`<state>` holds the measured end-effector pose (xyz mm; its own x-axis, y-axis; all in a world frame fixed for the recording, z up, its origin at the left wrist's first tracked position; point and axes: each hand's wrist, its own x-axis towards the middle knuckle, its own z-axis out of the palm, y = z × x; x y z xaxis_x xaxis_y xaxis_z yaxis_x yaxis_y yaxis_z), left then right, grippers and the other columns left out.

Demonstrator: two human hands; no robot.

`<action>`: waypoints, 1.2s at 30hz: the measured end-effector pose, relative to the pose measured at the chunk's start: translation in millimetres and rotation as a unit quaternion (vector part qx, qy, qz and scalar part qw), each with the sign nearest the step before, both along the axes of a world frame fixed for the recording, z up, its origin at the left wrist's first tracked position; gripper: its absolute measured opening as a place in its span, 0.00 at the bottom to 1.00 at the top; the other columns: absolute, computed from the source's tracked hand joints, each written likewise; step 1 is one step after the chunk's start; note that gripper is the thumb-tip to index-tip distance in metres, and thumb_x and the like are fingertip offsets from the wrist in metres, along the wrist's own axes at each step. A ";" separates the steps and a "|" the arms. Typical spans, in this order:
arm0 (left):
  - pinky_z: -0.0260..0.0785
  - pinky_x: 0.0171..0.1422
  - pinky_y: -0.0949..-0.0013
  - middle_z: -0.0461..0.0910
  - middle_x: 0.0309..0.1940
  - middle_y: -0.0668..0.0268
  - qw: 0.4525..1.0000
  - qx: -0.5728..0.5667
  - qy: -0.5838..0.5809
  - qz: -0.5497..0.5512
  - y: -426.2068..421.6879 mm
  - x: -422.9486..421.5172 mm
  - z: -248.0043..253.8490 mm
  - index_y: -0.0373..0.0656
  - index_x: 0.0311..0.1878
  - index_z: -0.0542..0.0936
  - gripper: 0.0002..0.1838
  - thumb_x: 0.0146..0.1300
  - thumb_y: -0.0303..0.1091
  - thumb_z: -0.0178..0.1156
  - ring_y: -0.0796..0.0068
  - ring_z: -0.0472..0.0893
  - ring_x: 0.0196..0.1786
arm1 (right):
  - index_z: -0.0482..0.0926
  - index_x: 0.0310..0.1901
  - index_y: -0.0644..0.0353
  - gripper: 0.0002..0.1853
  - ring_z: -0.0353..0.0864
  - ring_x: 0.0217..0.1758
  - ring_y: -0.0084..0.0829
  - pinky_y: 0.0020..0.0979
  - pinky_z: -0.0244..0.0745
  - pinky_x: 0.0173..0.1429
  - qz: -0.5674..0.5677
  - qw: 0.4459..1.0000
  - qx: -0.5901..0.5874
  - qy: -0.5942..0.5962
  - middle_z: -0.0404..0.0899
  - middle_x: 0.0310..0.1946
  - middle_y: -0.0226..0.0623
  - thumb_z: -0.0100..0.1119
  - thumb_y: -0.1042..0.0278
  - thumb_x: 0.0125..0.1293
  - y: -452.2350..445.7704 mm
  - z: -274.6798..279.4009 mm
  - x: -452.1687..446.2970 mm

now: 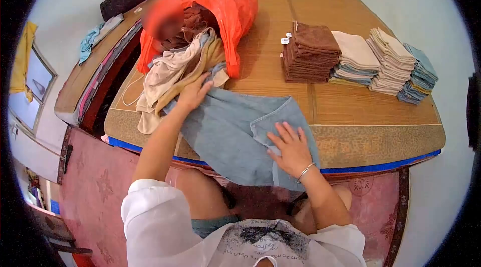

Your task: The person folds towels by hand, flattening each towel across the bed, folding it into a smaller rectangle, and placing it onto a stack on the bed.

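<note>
The blue garment (225, 126), draped over the near edge of the bed (371, 139), looks soft and light, best taken by its seamed corners. The right hand (289, 150) spreads flat on it; whether the left hand (193, 95), beside the loose clothes (165, 76), grips anything, I can't tell.

Single head-worn view, directed forward and down from above the wearer's shirt (165, 227), which lies along the lower edge. The left hand (194, 94) and right hand (290, 149) appear close, around mid-field; the bed (273, 31) recedes toward the upper edge. Wide-angle curvature bows the scene; dark, rounded margins bound both sides.
</note>
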<state>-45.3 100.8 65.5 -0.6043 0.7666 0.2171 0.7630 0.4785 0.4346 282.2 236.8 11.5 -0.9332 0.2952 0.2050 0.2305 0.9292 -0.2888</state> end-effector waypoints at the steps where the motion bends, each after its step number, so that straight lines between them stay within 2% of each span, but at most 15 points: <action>1: 0.59 0.65 0.59 0.70 0.58 0.45 0.999 -0.014 -0.045 0.003 -0.3 -13.3 -1.3 0.48 0.66 0.64 0.32 0.65 0.59 0.44 0.48 0.69 0.62 | 0.70 0.61 0.47 0.27 0.51 0.73 0.34 0.51 0.38 0.73 -0.012 1.000 0.009 0.000 0.58 0.69 0.35 0.56 0.49 0.60 5.6 -2.2 1.6; 3: 0.55 0.68 0.60 0.66 0.62 0.45 0.998 -0.057 0.013 0.029 0.3 -30.7 -6.9 0.45 0.66 0.64 0.37 0.62 0.63 0.45 0.48 0.64 0.66 | 0.71 0.60 0.47 0.26 0.50 0.73 0.35 0.51 0.38 0.73 -0.031 0.999 0.000 0.010 0.57 0.69 0.34 0.56 0.54 0.59 20.2 -1.0 7.8; 4: 0.51 0.71 0.62 0.62 0.65 0.45 0.996 -0.082 -0.005 0.026 0.0 -39.0 -7.9 0.40 0.66 0.63 0.44 0.57 0.67 0.48 0.50 0.60 0.68 | 0.71 0.60 0.48 0.26 0.51 0.73 0.35 0.52 0.39 0.73 -0.059 0.998 0.008 0.003 0.59 0.68 0.35 0.56 0.57 0.58 29.9 -1.2 12.4; 9: 0.54 0.70 0.63 0.64 0.64 0.46 0.974 -0.182 -0.111 0.071 11.3 -51.8 13.2 0.33 0.64 0.65 0.47 0.52 0.65 0.54 0.53 0.63 0.68 | 0.71 0.59 0.52 0.27 0.56 0.71 0.38 0.54 0.43 0.71 -0.167 0.985 0.030 -0.031 0.65 0.64 0.37 0.57 0.64 0.55 76.1 -5.6 36.9; 12: 0.59 0.66 0.64 0.71 0.58 0.47 0.971 -0.224 -0.058 0.055 18.4 -64.7 15.8 0.32 0.57 0.73 0.40 0.50 0.58 0.59 0.54 0.70 0.62 | 0.74 0.57 0.54 0.24 0.60 0.69 0.42 0.51 0.49 0.70 -0.215 0.971 0.084 0.065 0.68 0.62 0.38 0.57 0.66 0.55 115.8 -29.3 63.9; 13: 0.63 0.63 0.63 0.74 0.55 0.46 0.976 -0.199 0.061 0.061 17.5 -71.1 7.1 0.32 0.54 0.75 0.37 0.49 0.55 0.61 0.54 0.73 0.59 | 0.75 0.55 0.55 0.22 0.61 0.68 0.43 0.49 0.51 0.69 -0.252 0.958 0.094 0.103 0.69 0.61 0.37 0.56 0.67 0.56 136.9 -35.2 80.4; 15: 0.66 0.60 0.61 0.76 0.51 0.45 0.976 -0.206 -0.001 0.076 19.4 -70.0 20.4 0.34 0.50 0.78 0.32 0.49 0.52 0.62 0.53 0.76 0.54 | 0.76 0.54 0.56 0.20 0.62 0.67 0.45 0.47 0.54 0.69 -0.289 0.941 0.106 0.139 0.69 0.61 0.36 0.56 0.68 0.57 158.9 -34.2 98.3; 18: 0.68 0.58 0.58 0.78 0.47 0.47 0.962 -0.210 0.086 0.149 19.4 -91.4 13.0 0.35 0.47 0.79 0.26 0.50 0.46 0.60 0.52 0.78 0.51 | 0.77 0.53 0.59 0.18 0.62 0.66 0.46 0.44 0.56 0.68 -0.360 0.924 0.053 0.119 0.70 0.60 0.39 0.55 0.68 0.60 173.6 -23.1 121.1; 24: 0.70 0.55 0.55 0.79 0.45 0.49 0.942 -0.172 0.132 0.256 23.5 -74.1 16.1 0.40 0.45 0.80 0.20 0.51 0.41 0.59 0.52 0.78 0.50 | 0.72 0.57 0.58 0.22 0.62 0.65 0.51 0.44 0.56 0.68 -0.434 0.868 0.139 0.197 0.69 0.59 0.51 0.58 0.66 0.60 187.1 -22.6 174.3; 25: 0.69 0.55 0.55 0.79 0.44 0.49 0.950 -0.151 0.168 0.215 18.6 -87.7 5.3 0.40 0.47 0.79 0.21 0.51 0.42 0.60 0.51 0.78 0.50 | 0.72 0.57 0.58 0.22 0.62 0.65 0.51 0.44 0.56 0.68 -0.442 0.865 0.142 0.192 0.69 0.59 0.51 0.58 0.66 0.60 181.1 -14.5 172.6; 29: 0.69 0.49 0.53 0.79 0.44 0.50 0.961 -0.084 0.202 0.171 7.8 -42.5 20.1 0.41 0.49 0.76 0.19 0.57 0.41 0.58 0.50 0.78 0.47 | 0.74 0.52 0.58 0.21 0.64 0.63 0.52 0.47 0.58 0.67 -0.232 0.922 0.109 0.289 0.69 0.58 0.49 0.61 0.65 0.56 133.3 4.2 138.8; 31: 0.68 0.46 0.55 0.79 0.39 0.53 0.895 0.131 0.427 -0.008 -1.8 -3.8 24.0 0.41 0.44 0.77 0.13 0.59 0.36 0.57 0.51 0.78 0.43 | 0.74 0.52 0.58 0.24 0.66 0.62 0.51 0.48 0.60 0.65 -0.144 0.954 0.031 0.262 0.69 0.58 0.48 0.64 0.61 0.54 103.0 6.7 121.5; 33: 0.65 0.49 0.57 0.78 0.37 0.56 0.924 0.103 0.368 -0.028 -23.2 35.4 17.8 0.41 0.42 0.77 0.09 0.59 0.32 0.57 0.54 0.75 0.42 | 0.73 0.54 0.58 0.28 0.64 0.63 0.47 0.46 0.59 0.64 -0.110 0.973 0.026 0.200 0.68 0.58 0.46 0.66 0.57 0.51 71.5 11.1 108.5; 35: 0.61 0.54 0.58 0.76 0.39 0.56 0.990 0.022 0.130 -0.048 -63.0 56.0 -5.4 0.39 0.42 0.76 0.12 0.56 0.33 0.60 0.54 0.73 0.45 | 0.72 0.54 0.58 0.30 0.64 0.63 0.46 0.45 0.58 0.64 -0.113 0.980 0.006 0.164 0.68 0.58 0.44 0.66 0.55 0.50 51.3 15.9 99.5; 36: 0.61 0.54 0.57 0.75 0.42 0.55 0.991 -0.014 0.105 -0.079 -79.3 71.7 -11.6 0.39 0.43 0.76 0.14 0.55 0.34 0.61 0.54 0.72 0.47 | 0.72 0.55 0.57 0.31 0.63 0.63 0.44 0.44 0.57 0.64 -0.108 0.986 -0.016 0.128 0.68 0.57 0.43 0.67 0.54 0.49 46.2 17.7 99.5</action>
